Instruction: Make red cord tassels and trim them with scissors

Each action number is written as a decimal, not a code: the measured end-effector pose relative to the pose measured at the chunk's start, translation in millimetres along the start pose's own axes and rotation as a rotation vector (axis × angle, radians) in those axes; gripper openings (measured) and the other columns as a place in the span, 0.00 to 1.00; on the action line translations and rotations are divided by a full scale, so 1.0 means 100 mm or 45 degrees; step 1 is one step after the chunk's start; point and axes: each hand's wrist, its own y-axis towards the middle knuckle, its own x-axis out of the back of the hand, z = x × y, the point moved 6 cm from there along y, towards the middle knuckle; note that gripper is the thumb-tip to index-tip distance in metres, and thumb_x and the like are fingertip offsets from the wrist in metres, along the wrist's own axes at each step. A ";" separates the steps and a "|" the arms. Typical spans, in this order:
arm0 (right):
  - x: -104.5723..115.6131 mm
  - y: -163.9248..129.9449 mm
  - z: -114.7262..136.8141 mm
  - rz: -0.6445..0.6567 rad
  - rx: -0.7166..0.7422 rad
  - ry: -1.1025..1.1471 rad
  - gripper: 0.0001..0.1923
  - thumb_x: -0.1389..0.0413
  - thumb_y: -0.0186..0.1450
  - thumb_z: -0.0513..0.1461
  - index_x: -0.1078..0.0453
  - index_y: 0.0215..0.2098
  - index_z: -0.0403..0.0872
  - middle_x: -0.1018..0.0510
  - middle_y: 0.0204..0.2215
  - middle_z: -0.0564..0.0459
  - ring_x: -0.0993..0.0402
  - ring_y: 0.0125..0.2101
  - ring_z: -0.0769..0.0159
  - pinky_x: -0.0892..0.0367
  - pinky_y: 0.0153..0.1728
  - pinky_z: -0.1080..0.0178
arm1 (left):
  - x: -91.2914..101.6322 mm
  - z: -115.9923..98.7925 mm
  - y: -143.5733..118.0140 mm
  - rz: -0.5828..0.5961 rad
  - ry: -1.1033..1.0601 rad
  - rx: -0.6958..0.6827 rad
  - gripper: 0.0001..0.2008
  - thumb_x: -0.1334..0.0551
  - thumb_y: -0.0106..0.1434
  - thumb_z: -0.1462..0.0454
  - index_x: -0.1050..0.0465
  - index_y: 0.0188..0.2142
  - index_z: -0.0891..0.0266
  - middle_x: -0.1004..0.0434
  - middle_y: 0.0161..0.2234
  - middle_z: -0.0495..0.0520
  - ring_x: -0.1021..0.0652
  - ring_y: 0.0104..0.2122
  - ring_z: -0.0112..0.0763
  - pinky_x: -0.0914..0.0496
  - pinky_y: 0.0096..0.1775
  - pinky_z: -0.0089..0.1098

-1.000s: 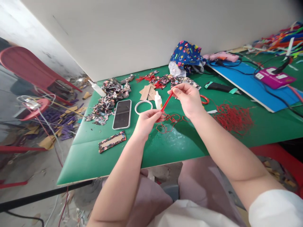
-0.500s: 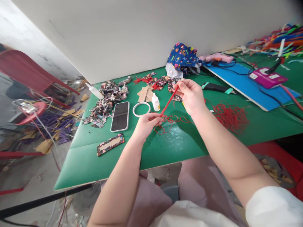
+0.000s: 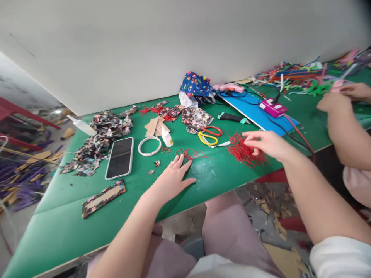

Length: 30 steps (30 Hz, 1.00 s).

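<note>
I see the pile of red cords on the green counter, where my right hand touches it with loose, open grip; my left hand lies flat, empty, near a short red cord.

**A:** Lighting looks pretty even to me, bright and diffuse. The white wall at the far side is washed out but not blown, and the green table has a soft pale sheen near the middle, just right of the left hand.

**B:** Yeah, shadows are weak. Only a faint soft one under that hand and under the right hand. Edges are the real issue: strong wide-angle bend, the table edge curves, and the top right corner goes dark.

**A:** Far right clutter is smeared, and the left floor area is blurry too. Centre is reasonably sharp.
</note>
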 end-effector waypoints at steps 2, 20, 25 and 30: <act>-0.14 -0.03 -0.19 0.079 -0.058 -0.244 0.08 0.45 0.57 0.41 0.30 0.25 0.44 0.31 0.53 0.44 0.36 0.12 0.80 0.32 0.22 0.63 | -0.05 -0.11 0.12 -0.042 0.051 -0.069 0.34 0.48 0.61 0.49 0.47 0.62 0.64 0.57 0.64 0.67 0.54 0.63 0.48 0.49 0.59 0.46; 0.41 -0.11 0.31 -0.141 0.053 0.033 0.13 0.40 0.54 0.45 0.26 0.33 0.43 0.33 0.09 0.58 0.35 0.11 0.71 0.38 0.14 0.68 | -0.03 -1.22 1.05 -0.272 -0.820 -0.383 0.35 0.40 0.57 0.54 0.46 0.60 0.64 0.37 0.57 0.66 0.32 0.55 0.43 0.37 0.54 0.42; 0.34 -0.06 0.72 -0.028 0.218 0.113 0.12 0.38 0.53 0.45 0.25 0.31 0.45 0.29 0.12 0.56 0.35 0.11 0.72 0.38 0.13 0.68 | 0.26 -1.26 1.05 -0.178 -1.582 -0.395 0.37 0.33 0.51 0.61 0.44 0.59 0.57 0.33 0.54 0.61 0.23 0.39 0.31 0.29 0.41 0.34; -0.12 0.15 1.14 0.179 0.413 0.161 0.05 0.40 0.54 0.40 0.26 0.27 0.45 0.29 0.14 0.58 0.37 0.10 0.76 0.41 0.12 0.70 | 0.51 -0.76 0.86 -0.408 -1.566 -0.233 0.14 0.35 0.52 0.59 0.24 0.36 0.65 0.22 0.30 0.52 0.24 0.29 0.26 0.30 0.36 0.30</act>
